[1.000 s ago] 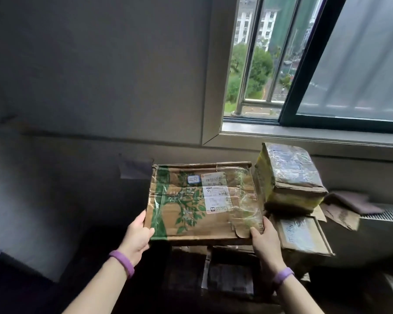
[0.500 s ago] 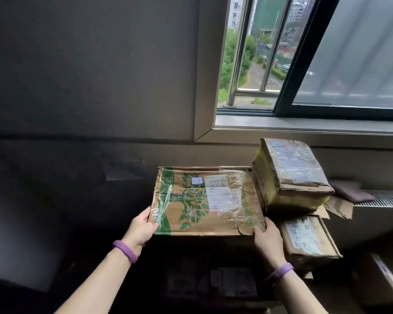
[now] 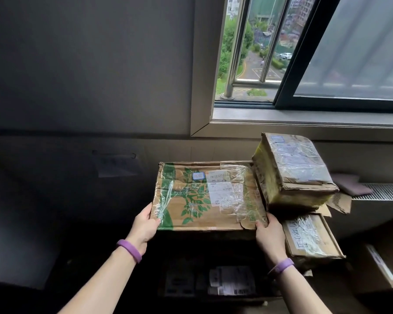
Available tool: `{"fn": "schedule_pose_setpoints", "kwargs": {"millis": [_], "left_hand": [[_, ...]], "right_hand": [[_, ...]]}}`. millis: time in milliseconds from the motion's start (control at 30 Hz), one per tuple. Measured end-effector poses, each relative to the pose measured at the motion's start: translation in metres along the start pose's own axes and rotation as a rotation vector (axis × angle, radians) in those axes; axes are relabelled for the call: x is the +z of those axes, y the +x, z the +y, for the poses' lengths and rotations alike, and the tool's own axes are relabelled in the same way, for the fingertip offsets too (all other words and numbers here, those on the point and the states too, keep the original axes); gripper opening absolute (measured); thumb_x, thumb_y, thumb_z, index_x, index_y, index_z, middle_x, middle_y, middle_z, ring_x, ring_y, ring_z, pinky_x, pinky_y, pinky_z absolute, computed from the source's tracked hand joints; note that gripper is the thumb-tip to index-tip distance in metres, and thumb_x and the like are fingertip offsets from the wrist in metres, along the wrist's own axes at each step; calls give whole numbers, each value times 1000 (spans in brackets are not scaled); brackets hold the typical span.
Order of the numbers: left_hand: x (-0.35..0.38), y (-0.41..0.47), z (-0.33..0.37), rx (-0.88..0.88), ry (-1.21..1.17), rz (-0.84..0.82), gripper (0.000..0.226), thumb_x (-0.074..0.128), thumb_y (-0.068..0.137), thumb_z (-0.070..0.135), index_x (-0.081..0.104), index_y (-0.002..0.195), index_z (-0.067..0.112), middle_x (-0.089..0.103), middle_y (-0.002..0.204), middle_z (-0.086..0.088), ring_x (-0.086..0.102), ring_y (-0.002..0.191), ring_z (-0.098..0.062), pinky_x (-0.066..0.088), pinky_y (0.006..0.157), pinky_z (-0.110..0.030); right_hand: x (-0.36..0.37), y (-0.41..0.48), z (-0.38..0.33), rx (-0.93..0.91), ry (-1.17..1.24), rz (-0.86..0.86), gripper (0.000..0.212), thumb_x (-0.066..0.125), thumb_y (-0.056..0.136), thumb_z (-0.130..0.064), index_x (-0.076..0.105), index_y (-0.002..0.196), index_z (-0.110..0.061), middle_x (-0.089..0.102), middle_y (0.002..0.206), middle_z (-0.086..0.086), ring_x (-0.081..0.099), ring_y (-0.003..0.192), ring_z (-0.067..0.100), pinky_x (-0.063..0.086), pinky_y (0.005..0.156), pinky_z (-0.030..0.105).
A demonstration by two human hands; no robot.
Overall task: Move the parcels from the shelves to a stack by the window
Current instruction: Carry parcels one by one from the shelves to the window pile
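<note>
A flat cardboard parcel with a green tree print (image 3: 204, 196) and a white label lies level below the window (image 3: 304, 53). My left hand (image 3: 145, 225) grips its near left corner, and my right hand (image 3: 269, 234) grips its near right corner. To its right a taped parcel with yellow sides (image 3: 293, 171) sits tilted on top of a smaller brown parcel with a handwritten label (image 3: 309, 236). Whether the tree-print parcel rests on something or hangs in my hands is hidden in the dark beneath it.
Darker parcels with white labels (image 3: 232, 282) lie low in front of me. A radiator grille (image 3: 381, 191) with a dark cloth (image 3: 349, 184) runs along the right wall. The window sill (image 3: 304, 118) juts out above the stack. The dark wall is at left.
The tree-print parcel has moved away from me and slightly lower, toward the wall beside the yellow-sided parcel. Both hands keep their hold on its near corners.
</note>
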State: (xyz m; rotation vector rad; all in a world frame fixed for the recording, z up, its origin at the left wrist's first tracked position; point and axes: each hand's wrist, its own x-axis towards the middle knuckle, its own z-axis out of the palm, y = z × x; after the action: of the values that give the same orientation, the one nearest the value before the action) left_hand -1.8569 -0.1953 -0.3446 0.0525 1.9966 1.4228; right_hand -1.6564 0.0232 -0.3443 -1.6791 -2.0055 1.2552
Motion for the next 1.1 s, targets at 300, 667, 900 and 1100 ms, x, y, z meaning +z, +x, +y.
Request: {"fn": "schedule_pose_setpoints", "kwargs": {"millis": [300,667,900,1100], "left_hand": [[12,5,-8,9,-12,-17,50,42,96,-9,60,120,30,70,109,4,66,104,-14,54,89,-30],[15,15,-23,81,139,-2,58,52,95,9,37,148,26,52,144,-3,46,134,-23,41,108,-38],[27,9,-40,425,919,-10,85,57,85,61,0,148,57,-29,157,16,-39,140,-11,-19,117,-42],[33,14,-55,453,1174,-32,72,43,91,63,-1,148,57,-26,157,16,-37,137,-10,-19,116,-51]], "right_hand": [[8,3,3,37,-53,-27,47,51,99,-6,44,145,0,54,143,22,48,132,41,37,105,37],[15,-17,2,-251,-399,94,46,56,96,-17,51,141,-14,48,143,15,48,124,40,41,102,42],[31,-24,-5,-661,-708,-25,65,66,90,-46,48,146,-21,41,152,18,35,140,41,34,112,48],[47,-10,15,-693,-927,-223,74,44,98,-56,7,159,-35,0,168,7,-5,152,44,6,121,57]]}}
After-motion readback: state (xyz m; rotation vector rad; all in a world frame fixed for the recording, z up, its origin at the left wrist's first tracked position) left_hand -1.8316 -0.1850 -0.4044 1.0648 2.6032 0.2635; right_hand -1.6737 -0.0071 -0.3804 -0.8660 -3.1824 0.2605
